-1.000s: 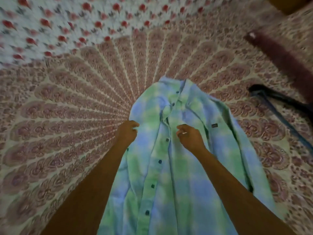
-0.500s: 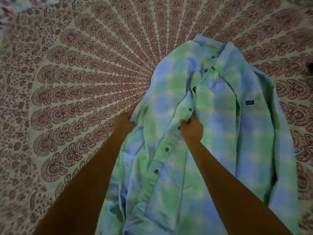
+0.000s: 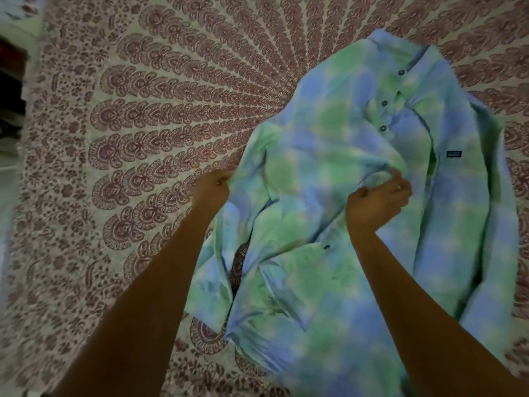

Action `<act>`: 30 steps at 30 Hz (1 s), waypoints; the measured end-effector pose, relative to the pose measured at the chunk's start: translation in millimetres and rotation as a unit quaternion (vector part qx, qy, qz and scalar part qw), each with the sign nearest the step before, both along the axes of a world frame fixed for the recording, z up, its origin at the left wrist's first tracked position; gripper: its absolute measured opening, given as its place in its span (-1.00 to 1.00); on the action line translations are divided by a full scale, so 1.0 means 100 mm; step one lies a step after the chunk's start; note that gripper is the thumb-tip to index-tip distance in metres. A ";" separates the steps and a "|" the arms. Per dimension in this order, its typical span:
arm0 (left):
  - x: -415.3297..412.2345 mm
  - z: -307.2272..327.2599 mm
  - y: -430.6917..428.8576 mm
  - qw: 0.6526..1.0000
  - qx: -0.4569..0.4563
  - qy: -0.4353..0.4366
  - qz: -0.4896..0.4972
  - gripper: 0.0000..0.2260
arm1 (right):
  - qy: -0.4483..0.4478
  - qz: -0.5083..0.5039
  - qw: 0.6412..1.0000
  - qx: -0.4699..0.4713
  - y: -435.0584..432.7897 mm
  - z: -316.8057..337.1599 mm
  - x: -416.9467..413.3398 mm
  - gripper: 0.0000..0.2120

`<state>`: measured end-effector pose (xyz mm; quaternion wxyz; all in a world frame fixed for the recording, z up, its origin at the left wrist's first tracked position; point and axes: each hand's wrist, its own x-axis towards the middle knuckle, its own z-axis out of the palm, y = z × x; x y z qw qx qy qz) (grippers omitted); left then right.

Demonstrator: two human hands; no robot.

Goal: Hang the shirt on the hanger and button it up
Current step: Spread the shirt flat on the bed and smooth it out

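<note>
A green and blue checked shirt (image 3: 329, 156) with dark buttons lies front up on the patterned bedspread, collar at the far end. My left hand (image 3: 210, 189) grips the shirt's left side edge. My right hand (image 3: 378, 202) pinches a fold of the front panel by the button placket and lifts it, bunching the cloth. A small dark label (image 3: 454, 154) sits on the chest pocket to the right. No hanger is in view.
The red and cream mandala bedspread (image 3: 128, 138) covers the whole surface. Its left edge runs along the frame's left side, with dark things (image 3: 11, 90) beyond it.
The view has swung left, so the black hanger at the right is gone from sight. The shirt's left front panel has been pulled up and bunched between my hands.
</note>
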<state>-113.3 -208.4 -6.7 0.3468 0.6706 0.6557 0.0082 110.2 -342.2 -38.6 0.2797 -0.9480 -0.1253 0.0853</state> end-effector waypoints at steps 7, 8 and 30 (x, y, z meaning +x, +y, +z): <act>-0.66 -0.21 -0.45 0.983 -0.169 0.001 0.077 -0.48 | 0.106 0.288 0.946 0.103 -0.04 -0.13 -1.12 -0.64; -0.69 -0.23 -0.51 0.983 -0.167 0.001 0.072 -0.47 | 0.126 0.288 0.944 0.099 -0.02 -0.12 -1.25 -0.70; -2.01 0.36 0.71 0.986 0.065 -0.029 -0.152 -0.79 | 0.461 0.019 0.864 0.202 1.65 0.55 -2.66 -0.52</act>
